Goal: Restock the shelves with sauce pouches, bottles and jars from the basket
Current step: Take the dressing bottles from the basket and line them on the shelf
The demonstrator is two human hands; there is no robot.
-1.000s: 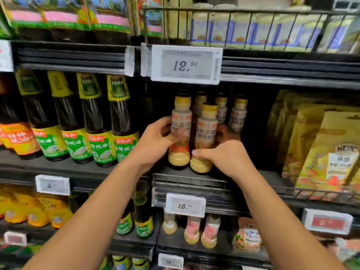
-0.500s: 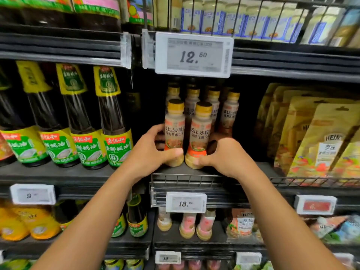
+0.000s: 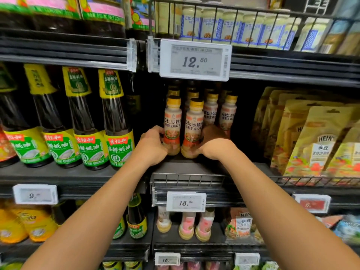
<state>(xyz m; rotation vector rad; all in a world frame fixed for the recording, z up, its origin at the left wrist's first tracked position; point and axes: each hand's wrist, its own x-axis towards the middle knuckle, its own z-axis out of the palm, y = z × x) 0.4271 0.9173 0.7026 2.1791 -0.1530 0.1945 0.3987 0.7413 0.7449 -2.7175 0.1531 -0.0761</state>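
Mid-frame, the left hand (image 3: 153,145) curls round the lower body of the left bottle (image 3: 173,121) and the right hand (image 3: 212,146) round the base of the right bottle (image 3: 193,125) — both upright, side by side, at the shelf (image 3: 194,169) front. Each hand is on its bottle's outer side; the matching row (image 3: 228,112) stands just behind, so the coming move is probably a straight push back, axes vertical.

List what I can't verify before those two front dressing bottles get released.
Head view only.
Basket: outside the frame.
Bases of left bottle and right bottle: covered by left hand and right hand, so seating on the shelf unclear.
Rear bottles: count lost in shadow.
Red price tag: small digits blurred.
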